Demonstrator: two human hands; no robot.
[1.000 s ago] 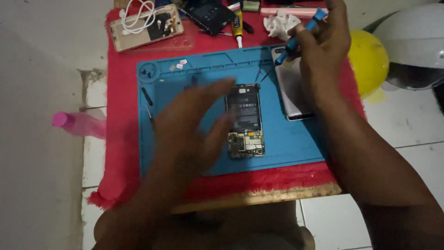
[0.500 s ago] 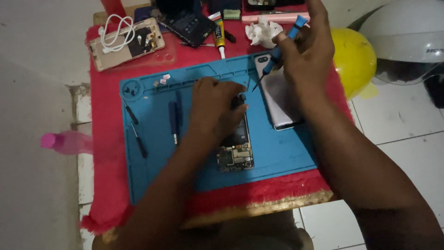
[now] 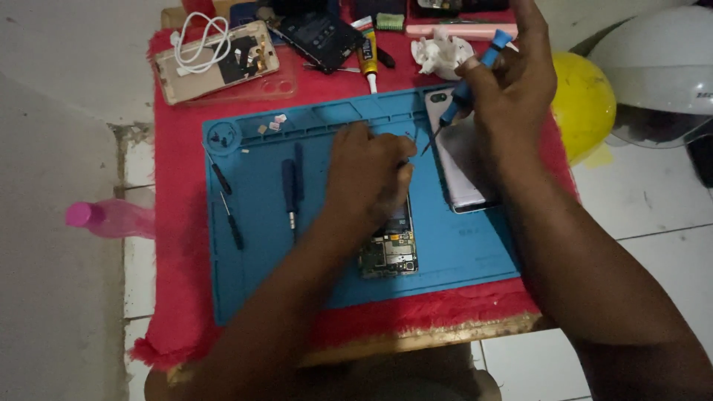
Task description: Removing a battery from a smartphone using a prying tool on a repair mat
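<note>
An opened phone (image 3: 389,249) with its circuit board showing lies on a blue work mat (image 3: 260,282). My left hand (image 3: 368,174) rests on the phone's upper half, fingers curled down onto it. My right hand (image 3: 512,82) holds a blue-handled screwdriver (image 3: 468,85) tilted, its tip hovering just above the mat beside the left hand. A detached phone back cover (image 3: 460,167) lies on the mat under my right wrist.
Three small screwdrivers (image 3: 290,186) lie on the mat's left part. Behind the mat on the red cloth (image 3: 178,223) sit a phone shell with a white cable (image 3: 215,56), a glue tube (image 3: 368,56) and crumpled tissue (image 3: 438,56). A pink bottle (image 3: 108,217) and a yellow ball (image 3: 583,100) flank the table.
My left hand slid up from the mat's middle onto the phone's upper half. My right hand with the screwdriver stayed near the back cover. The camera view shifted slightly.
</note>
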